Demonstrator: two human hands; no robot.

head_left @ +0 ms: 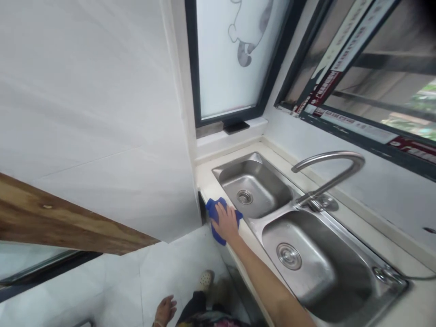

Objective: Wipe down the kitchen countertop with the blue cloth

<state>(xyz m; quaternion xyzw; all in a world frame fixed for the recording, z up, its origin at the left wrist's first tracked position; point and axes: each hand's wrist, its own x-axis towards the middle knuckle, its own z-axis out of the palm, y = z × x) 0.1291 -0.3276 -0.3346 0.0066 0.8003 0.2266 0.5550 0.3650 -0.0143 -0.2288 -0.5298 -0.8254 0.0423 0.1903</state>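
Observation:
A blue cloth (218, 213) lies over the front edge of the pale countertop (204, 178), beside the smaller sink basin. My right hand (225, 221) presses on it from above with the fingers bent over the fabric, and part of the cloth hangs below the edge. Low in the view, my left hand (165, 310) hangs over the floor, fingers loosely curled and apart, holding nothing. To the right of the cloth is the stainless steel double sink (260, 223), with a drain in each basin.
A curved metal faucet (327, 181) rises behind the sink. A white wall panel (136, 136) stands on the left, and a wooden board (68, 215) juts in below it. Dark-framed windows (194, 68) are at the back and right. My shoe (205, 280) shows on the tiled floor.

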